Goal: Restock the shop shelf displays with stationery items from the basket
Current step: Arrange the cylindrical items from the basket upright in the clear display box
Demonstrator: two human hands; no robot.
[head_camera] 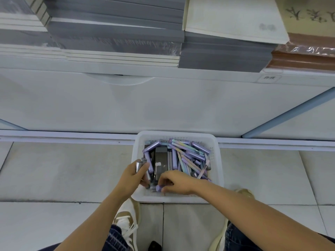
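The basket [176,134] at lower centre is white with a fine mesh pattern; its pens [200,148] are lilac and silver, some striped in pastel rainbow. Across the top of the frame, notebooks [116,35] are grey, a pad [233,17] white, a stack [304,58] at upper right reddish-brown.
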